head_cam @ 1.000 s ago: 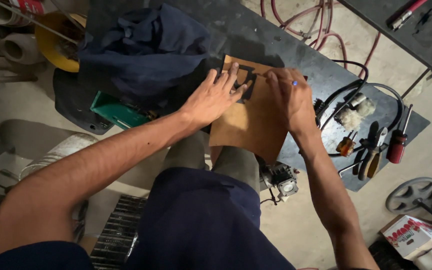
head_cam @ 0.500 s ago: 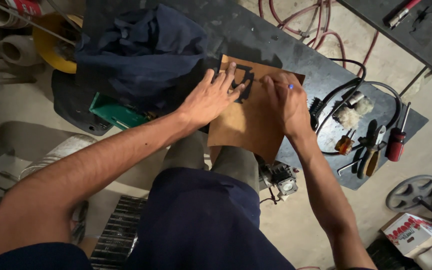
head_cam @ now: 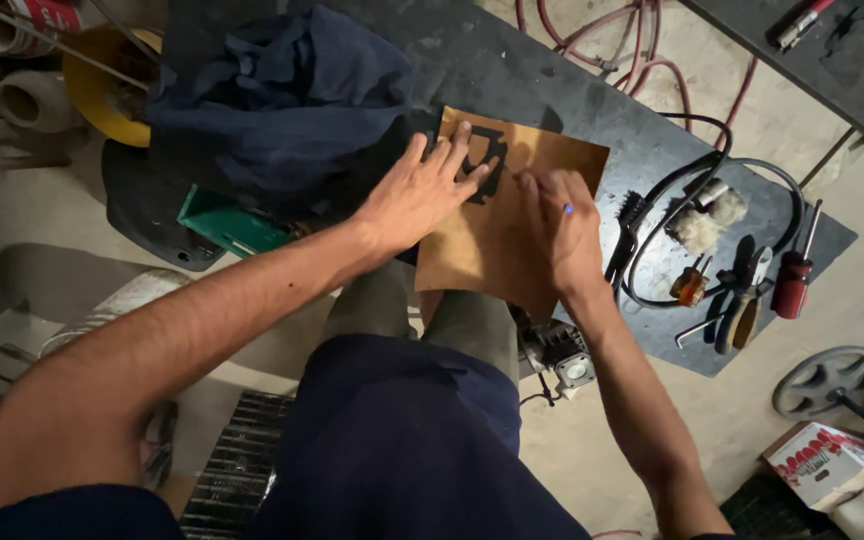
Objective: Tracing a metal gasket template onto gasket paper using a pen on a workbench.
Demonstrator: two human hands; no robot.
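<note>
Your L hand (head_cam: pixel 422 195) lay flat, fingers spread, on brown sheet (head_cam: pixel 497 235); R hand (head_cam: pixel 562 235) beside it, fingers pinching blue pen (head_cam: pixel 567 209).

Both arms bare from upper arm to wrist; no sleeve past shoulder area. Left hand (head_cam: pixel 422 195): no glove, no ring, no watch visible. Right hand (head_cam: pixel 562 235): no glove, wrist bare. Dark navy shirt (head_cam: pixel 392 440), loose fabric, short sleeves, edge of left sleeve showing at lower left corner. Grey-olive trousers (head_cam: pixel 432 310) visible at knees, below shirt hem. Footwear hidden
</note>
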